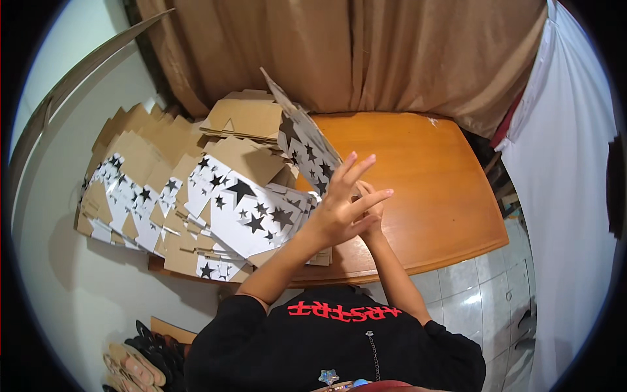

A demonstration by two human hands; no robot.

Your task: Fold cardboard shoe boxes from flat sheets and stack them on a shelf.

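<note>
My left hand is raised over the near part of the table, its fingers stretched and spread. My right hand is close behind it, mostly covered by the left, so its fingers are hidden. Just left of both hands, a flat cardboard piece printed with black stars stands tilted on edge; whether a hand touches it is unclear. Beside my left forearm lies a stack of white cardboard pieces with black stars, their brown undersides showing in places.
Piles of brown cardboard blanks cover the left of the wooden table. More folded cardboard lies at the back. Brown curtains hang behind, a white cloth at right. Footwear sits low at left.
</note>
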